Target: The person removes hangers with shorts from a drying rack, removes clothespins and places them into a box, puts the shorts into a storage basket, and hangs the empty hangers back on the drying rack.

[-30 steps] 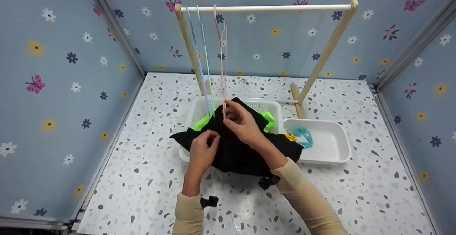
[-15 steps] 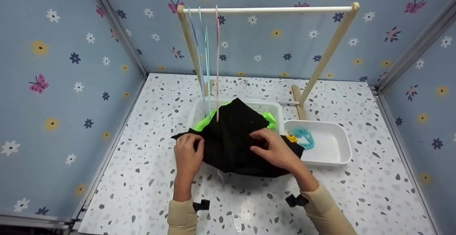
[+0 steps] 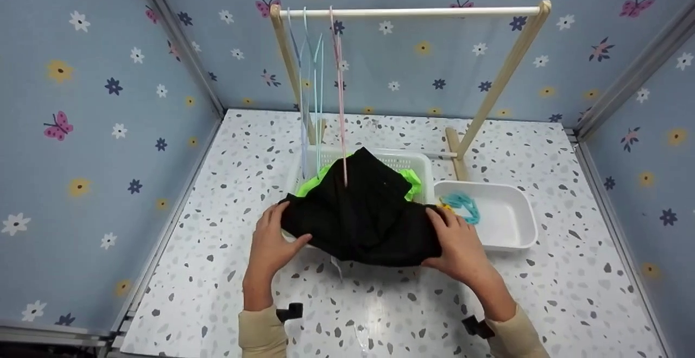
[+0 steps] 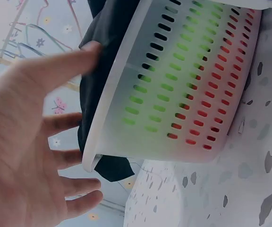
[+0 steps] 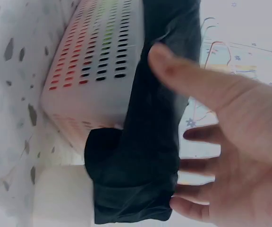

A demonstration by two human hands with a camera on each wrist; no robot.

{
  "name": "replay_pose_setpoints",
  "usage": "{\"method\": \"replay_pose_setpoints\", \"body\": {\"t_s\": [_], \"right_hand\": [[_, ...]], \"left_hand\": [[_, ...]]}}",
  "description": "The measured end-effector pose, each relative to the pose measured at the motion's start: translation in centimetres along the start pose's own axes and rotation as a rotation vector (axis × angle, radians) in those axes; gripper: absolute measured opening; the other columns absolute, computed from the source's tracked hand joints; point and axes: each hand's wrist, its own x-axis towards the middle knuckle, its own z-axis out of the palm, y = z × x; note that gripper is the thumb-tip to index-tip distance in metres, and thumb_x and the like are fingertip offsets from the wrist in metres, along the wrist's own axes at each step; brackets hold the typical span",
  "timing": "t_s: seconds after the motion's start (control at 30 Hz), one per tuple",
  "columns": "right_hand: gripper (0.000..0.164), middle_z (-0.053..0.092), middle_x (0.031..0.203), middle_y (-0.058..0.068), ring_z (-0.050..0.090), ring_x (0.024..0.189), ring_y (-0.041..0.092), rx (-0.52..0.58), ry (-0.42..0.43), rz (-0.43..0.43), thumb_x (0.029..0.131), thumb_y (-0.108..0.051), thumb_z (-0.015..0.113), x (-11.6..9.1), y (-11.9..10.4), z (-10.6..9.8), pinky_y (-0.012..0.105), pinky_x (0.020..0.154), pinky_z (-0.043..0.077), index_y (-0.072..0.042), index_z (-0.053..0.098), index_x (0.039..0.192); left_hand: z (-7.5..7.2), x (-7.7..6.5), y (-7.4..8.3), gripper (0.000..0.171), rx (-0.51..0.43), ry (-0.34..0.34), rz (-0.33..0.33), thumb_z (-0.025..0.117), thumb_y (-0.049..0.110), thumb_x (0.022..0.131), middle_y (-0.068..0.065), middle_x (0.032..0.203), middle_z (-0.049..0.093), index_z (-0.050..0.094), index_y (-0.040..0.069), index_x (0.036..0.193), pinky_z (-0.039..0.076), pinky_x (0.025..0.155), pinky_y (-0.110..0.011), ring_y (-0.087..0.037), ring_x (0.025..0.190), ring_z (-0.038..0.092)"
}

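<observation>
A black garment (image 3: 369,217) lies draped over the white perforated basket (image 3: 421,165), its sides spreading past the rim. My left hand (image 3: 271,246) is at the garment's left end, thumb spread from the fingers; in the left wrist view the thumb tip meets the cloth by the rim. At the right end is my right hand (image 3: 459,246), also with thumb and fingers apart, and its thumb overlaps the cloth in the right wrist view. The lower end of a pink hanger (image 3: 341,102) hangs in front of the garment's top.
A wooden rack (image 3: 434,12) with a white rod stands behind the basket. A blue hanger (image 3: 302,102) and a mint hanger (image 3: 317,102) hang at its left end. Bright green cloth (image 3: 411,182) shows in the basket. To the right, a white tray (image 3: 507,241) holds teal and yellow clips (image 3: 468,206).
My right hand has left the pink hanger and moved right to the garment's right end. My left hand has moved left to the other end. The pink hanger has swung.
</observation>
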Motion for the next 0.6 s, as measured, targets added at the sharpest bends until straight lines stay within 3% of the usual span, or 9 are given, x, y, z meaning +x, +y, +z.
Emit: {"method": "replay_pose_setpoints", "body": {"t_s": [0.17, 0.33, 0.47, 0.6], "right_hand": [[0.092, 0.053, 0.124, 0.021, 0.06, 0.097, 0.041, 0.017, 0.018, 0.023, 0.063, -0.038, 0.091, 0.1, 0.5, 0.4, 0.053, 0.079, 0.049, -0.004, 0.05, 0.138], [0.073, 0.061, 0.119, 0.015, 0.062, 0.098, 0.035, 0.104, -0.061, 0.057, 0.069, -0.03, 0.089, 0.2, 1.0, 0.0, 0.051, 0.082, 0.049, -0.008, 0.056, 0.131], [0.052, 0.066, 0.112, 0.011, 0.063, 0.1, 0.029, 0.203, -0.081, 0.057, 0.076, -0.021, 0.083, 0.6, 1.4, -0.3, 0.049, 0.086, 0.048, -0.008, 0.062, 0.122], [0.034, 0.068, 0.104, 0.005, 0.062, 0.089, 0.021, 0.364, -0.047, 0.04, 0.081, -0.014, 0.078, 1.3, 1.6, -0.1, 0.042, 0.08, 0.049, -0.011, 0.067, 0.112]], "left_hand": [[0.2, 0.2, 0.1, 0.061, 0.067, 0.076, 0.008, 0.083, 0.031, 0.078, -0.019, 0.129, 0.05, 0.059, 0.008, 0.129, 0.036, 0.095, -0.053, -0.04, 0.116, 0.045], [0.5, 0.4, 0.4, 0.035, 0.151, 0.148, 0.008, 0.083, 0.022, 0.078, -0.015, 0.116, 0.056, 0.071, 0.009, 0.109, 0.036, 0.088, -0.055, -0.04, 0.108, 0.047], [0.9, 0.8, 0.7, 0.02, 0.218, 0.201, 0.028, 0.08, 0.018, 0.079, -0.011, 0.101, 0.062, 0.075, 0.009, 0.097, 0.036, 0.076, -0.049, -0.034, 0.094, 0.051], [1.2, 1.1, 1.2, 0.011, 0.26, 0.212, 0.045, 0.077, 0.014, 0.081, -0.01, 0.086, 0.066, 0.075, 0.008, 0.09, 0.04, 0.066, -0.045, -0.032, 0.078, 0.057]]}}
